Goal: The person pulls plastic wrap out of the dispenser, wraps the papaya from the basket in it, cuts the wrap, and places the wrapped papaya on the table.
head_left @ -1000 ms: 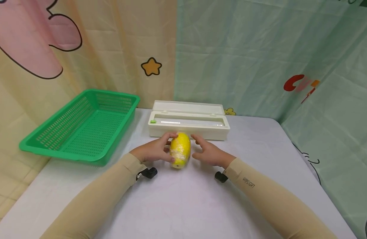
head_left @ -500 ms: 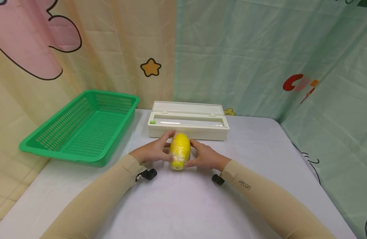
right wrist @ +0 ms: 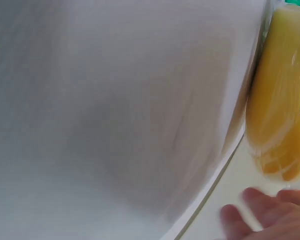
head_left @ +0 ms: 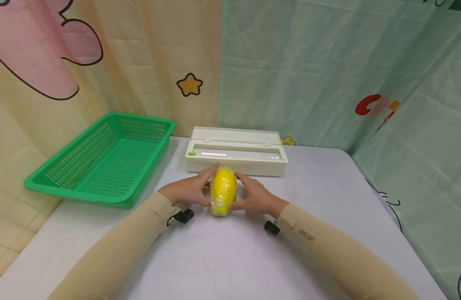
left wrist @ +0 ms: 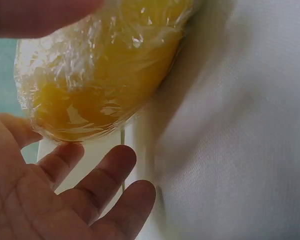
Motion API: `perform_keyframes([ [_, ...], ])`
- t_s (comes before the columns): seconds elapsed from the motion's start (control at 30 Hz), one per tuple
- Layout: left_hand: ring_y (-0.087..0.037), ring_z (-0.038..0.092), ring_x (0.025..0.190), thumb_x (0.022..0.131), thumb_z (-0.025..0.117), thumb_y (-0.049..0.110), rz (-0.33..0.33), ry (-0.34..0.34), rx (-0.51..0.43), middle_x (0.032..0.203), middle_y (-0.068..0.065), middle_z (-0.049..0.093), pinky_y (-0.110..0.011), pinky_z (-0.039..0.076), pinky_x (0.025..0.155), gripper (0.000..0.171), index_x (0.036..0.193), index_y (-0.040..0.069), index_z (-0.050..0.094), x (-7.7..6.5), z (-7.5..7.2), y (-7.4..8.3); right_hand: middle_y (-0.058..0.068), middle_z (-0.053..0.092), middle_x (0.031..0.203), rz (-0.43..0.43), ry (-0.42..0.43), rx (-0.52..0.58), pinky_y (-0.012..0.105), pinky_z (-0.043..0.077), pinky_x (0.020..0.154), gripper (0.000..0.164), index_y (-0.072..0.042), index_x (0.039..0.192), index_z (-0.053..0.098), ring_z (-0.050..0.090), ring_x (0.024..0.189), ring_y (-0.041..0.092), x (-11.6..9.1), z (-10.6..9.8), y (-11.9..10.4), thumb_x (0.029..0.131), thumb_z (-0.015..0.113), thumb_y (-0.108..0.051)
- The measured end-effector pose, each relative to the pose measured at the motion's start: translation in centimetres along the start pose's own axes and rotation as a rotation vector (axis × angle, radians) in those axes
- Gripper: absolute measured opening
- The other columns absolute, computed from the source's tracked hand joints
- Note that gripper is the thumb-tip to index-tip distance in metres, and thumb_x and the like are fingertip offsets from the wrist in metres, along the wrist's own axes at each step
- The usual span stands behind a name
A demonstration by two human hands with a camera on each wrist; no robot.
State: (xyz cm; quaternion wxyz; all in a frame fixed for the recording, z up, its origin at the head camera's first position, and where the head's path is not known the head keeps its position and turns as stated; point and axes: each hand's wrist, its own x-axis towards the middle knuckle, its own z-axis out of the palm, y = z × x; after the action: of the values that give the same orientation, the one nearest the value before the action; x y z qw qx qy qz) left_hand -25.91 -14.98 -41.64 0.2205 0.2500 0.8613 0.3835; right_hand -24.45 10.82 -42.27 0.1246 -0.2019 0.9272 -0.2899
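A yellow oval fruit [head_left: 223, 189] wrapped in clear cling film is between my two hands over the white table. My left hand [head_left: 189, 189] holds its left side. In the left wrist view, the thumb crosses over the wrapped fruit [left wrist: 115, 85], the index fingertip touches its end, and the other fingers [left wrist: 125, 210] spread below. My right hand [head_left: 261, 196] holds the right side with thumb and index finger in the head view. In the right wrist view, other right fingers [right wrist: 235, 222] lie apart from the fruit [right wrist: 280, 100], slightly blurred.
Just behind the hands stands a white cling film dispenser [head_left: 237, 166], lid raised, with a green slider [head_left: 192, 153] at its left. A green plastic basket [head_left: 129, 199] sits at the back left of the white table [head_left: 230, 262]. Printed curtains [head_left: 290, 75] hang behind.
My right hand has come in from the right to touch the fruit. The fruit has shifted slightly left and nearer, with my left hand still at its side.
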Motion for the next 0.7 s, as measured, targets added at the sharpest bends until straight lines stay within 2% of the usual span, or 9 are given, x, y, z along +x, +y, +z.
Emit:
perform_keyframes([
  [0.17,-0.035,0.049,0.146,0.082,0.085,0.017,0.022,0.004,0.03,0.172,-0.01,0.022,-0.048,0.05,0.114,0.117,0.17,0.021,0.009,-0.2,-0.1,0.2,0.011,0.043,0.167,0.03,-0.063,-0.104,0.065,0.015,0.126,0.118,-0.009,0.168,0.023,0.037,0.155,0.039,0.1,0.4,-0.2,0.08,0.088,-0.055],
  [0.33,-0.036,0.048,0.147,0.082,0.088,0.016,0.018,0.019,0.011,0.173,-0.009,0.026,-0.051,0.048,0.115,0.117,0.17,0.019,0.01,-0.1,0.1,0.0,0.006,0.047,0.165,0.022,-0.039,-0.057,0.064,0.018,0.126,0.111,-0.013,0.166,0.031,0.045,0.151,0.031,0.0,0.4,-0.1,0.08,0.09,-0.05],
  [0.53,-0.034,0.044,0.15,0.08,0.091,0.019,0.014,0.044,-0.024,0.169,-0.01,0.034,-0.052,0.037,0.125,0.12,0.169,0.017,0.01,0.5,0.9,-0.3,0.003,0.046,0.165,0.0,0.033,-0.036,0.059,0.023,0.126,0.11,-0.016,0.164,0.034,0.042,0.151,0.031,-0.4,0.1,-0.1,0.077,0.092,-0.051],
  [0.7,-0.029,0.045,0.149,0.075,0.093,0.017,-0.007,0.059,0.038,0.165,-0.016,0.042,-0.051,0.026,0.13,0.131,0.169,0.015,0.002,0.8,1.7,-0.2,0.004,0.044,0.166,-0.048,0.064,-0.03,0.06,0.021,0.127,0.112,-0.012,0.164,0.033,0.038,0.154,0.031,-0.9,0.2,-0.1,0.077,0.092,-0.05],
])
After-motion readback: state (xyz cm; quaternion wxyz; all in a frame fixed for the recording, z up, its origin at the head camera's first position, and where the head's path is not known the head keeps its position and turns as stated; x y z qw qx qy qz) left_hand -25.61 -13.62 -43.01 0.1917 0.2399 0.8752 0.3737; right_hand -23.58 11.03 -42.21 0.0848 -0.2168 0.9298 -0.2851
